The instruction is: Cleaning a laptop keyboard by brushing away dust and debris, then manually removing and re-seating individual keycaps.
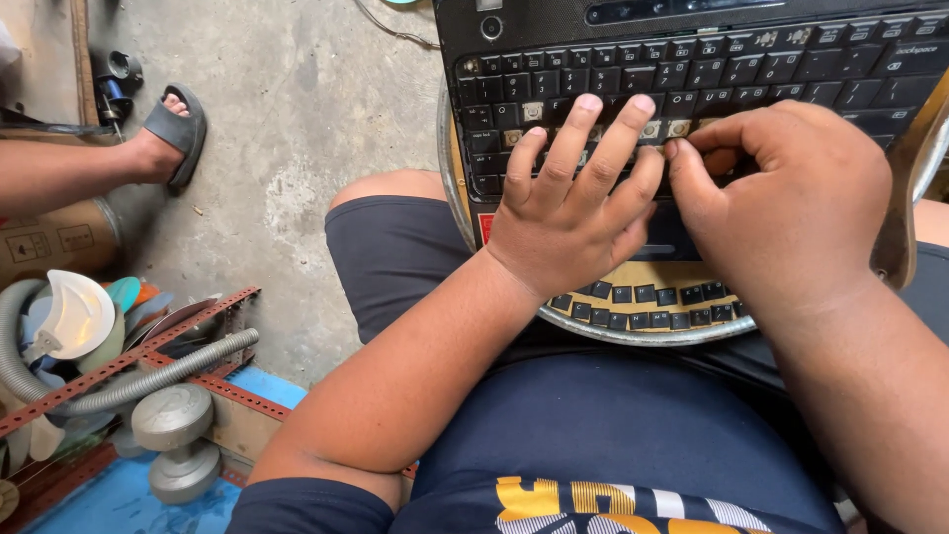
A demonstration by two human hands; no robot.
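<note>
A black laptop keyboard (pixel 692 69) rests on my lap over a round metal tray (pixel 643 336). Several key caps are gone from its lower rows, showing pale switch pads. My left hand (pixel 573 198) lies flat on the lower keys with fingers spread and holds nothing. To its right, my right hand (pixel 791 208) is curled, thumb and fingers pinched together at a key on the same row; what it grips is hidden. Several loose black key caps (pixel 643 302) lie in rows on the tray's yellow surface, just under both hands.
Another person's leg and foot in a grey sandal (pixel 178 133) rest on the concrete floor at the left. At lower left are a grey hose (pixel 148 376), a metal dumbbell (pixel 178 445), red perforated bars (pixel 138 356) and a white plastic fan blade (pixel 74 316).
</note>
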